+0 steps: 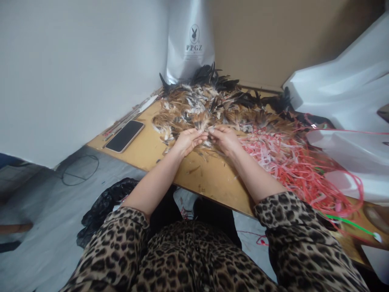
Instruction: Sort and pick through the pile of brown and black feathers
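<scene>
My left hand (191, 140) and my right hand (225, 139) meet fingertip to fingertip above the near side of the table. Both are closed in a pinch, and a small tuft of brown and pale feathers (203, 120) rises from between the fingers. Exactly how many feathers each hand holds is too fine to make out. Right behind the hands spreads a large heap of feathers (194, 99), brown and white in front, black at the back. A tangle of red and pink plastic ribbon (291, 166) lies beside my right forearm.
On the wooden table (152, 151) a smartphone (125, 136) lies at the left, near thin sticks along the wall. A white printed bag (191, 48) stands at the back, and more white bags (343, 89) bulge at the right. A black plastic bag (105, 207) sits on the floor.
</scene>
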{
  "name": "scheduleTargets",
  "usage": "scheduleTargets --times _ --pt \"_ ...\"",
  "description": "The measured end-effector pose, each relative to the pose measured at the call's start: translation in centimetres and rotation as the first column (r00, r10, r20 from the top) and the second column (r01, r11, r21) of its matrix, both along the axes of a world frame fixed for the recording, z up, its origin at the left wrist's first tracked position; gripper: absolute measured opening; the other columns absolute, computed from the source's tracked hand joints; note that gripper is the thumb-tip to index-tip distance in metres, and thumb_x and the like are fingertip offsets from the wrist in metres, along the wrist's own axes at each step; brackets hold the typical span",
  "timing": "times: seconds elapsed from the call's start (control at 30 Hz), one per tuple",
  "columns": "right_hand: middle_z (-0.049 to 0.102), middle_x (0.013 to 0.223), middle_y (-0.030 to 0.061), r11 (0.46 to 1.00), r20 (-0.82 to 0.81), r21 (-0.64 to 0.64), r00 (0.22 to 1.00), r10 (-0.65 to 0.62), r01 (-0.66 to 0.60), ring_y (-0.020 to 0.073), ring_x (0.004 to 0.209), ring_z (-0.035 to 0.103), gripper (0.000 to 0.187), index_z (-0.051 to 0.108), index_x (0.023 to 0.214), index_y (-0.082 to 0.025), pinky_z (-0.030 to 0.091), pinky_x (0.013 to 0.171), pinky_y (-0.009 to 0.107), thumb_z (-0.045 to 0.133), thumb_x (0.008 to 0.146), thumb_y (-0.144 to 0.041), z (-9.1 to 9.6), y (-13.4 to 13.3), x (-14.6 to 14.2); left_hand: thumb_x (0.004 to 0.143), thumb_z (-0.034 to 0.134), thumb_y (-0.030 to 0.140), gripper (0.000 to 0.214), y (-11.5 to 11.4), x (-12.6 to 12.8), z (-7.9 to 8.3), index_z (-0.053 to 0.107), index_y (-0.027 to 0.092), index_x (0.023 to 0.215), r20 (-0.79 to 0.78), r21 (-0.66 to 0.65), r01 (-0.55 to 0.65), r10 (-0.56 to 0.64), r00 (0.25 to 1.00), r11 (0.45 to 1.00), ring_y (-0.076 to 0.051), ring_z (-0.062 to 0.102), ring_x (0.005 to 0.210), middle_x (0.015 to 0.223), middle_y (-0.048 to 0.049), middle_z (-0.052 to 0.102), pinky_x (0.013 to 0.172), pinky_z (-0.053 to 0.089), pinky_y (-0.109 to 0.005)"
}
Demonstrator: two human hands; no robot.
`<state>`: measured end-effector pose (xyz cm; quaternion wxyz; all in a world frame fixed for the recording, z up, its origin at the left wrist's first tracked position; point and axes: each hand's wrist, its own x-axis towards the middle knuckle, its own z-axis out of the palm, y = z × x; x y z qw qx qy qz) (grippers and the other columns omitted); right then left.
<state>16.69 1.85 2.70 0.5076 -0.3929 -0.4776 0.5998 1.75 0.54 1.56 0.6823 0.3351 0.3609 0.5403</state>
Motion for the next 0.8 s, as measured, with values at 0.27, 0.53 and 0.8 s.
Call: scheduleTargets --times 0.27,0.53,0.8 --pt "0.06 0.06 -0.0028 0.998 0.071 0.054 0.997 0.019 -0.023 0.0072 0.051 0.049 0.03 0.062 0.068 -0.016 0.038 0.051 0.022 0.077 0.05 -0.036 -0.5 0.1 0.1 0.076 0.061 0.013 0.009 -0.2 -0.1 -0.1 0.064 0.007 0.08 -0.038 0.02 0.093 -0.092 0.995 0.995 -0.006 0.062 0.059 0.07 -0.0064 0.067 0.055 0.046 -0.012" --pt "0.057 0.056 -0.0038 1.0 0.004 -0.015 1.0 0.004 -0.004 0.0067 0.048 0.045 0.032 0.062 0.071 -0.017 0.033 0.046 0.021 0.078 0.048 -0.033 -0.1 -0.2 -0.2 0.072 0.065 0.013 0.006 -0.1 0.1 -0.1 0.061 0.008 0.073 -0.02 0.048 -0.025 0.026 0.999 0.999 -0.004 0.061 0.059 0.069 -0.0044 0.067 0.063 0.048 -0.014" --pt "0.056 0.055 -0.0033 0.999 -0.051 -0.055 0.999 0.001 -0.004 0.0069 0.048 0.045 0.032 0.06 0.067 -0.017 0.034 0.045 0.021 0.078 0.045 -0.032 0.6 -0.7 -0.8 0.067 0.069 0.018 0.013 -0.1 0.3 0.1 0.06 0.009 0.071 -0.078 0.088 -0.121 0.128 0.989 0.989 -0.004 0.06 0.058 0.068 -0.0033 0.067 0.062 0.048 -0.015"
